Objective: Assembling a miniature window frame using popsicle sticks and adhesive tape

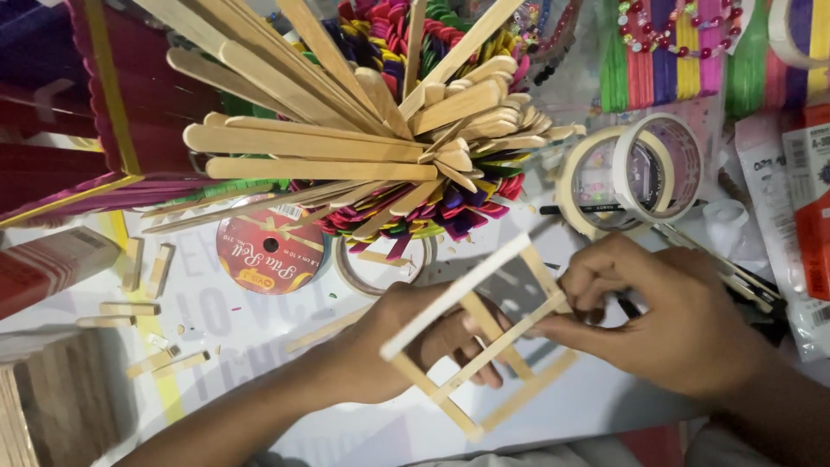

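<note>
Head view: craft sticks (346, 147) bundled upright

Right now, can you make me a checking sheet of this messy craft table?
Surface: white printed table sheet, strewn with cut stick bits.
Job's things: pale wooden craft-stick frame, held tilted above the sheet.
Clutter: bundle of plain and coloured craft sticks; two masking tape rolls; red ribbon spool.
Hands: left hand under the frame; right hand fingers pinch its crossbar.
Cables: nothing seen.
Surroundings: red and purple stick-built boxes.
</note>
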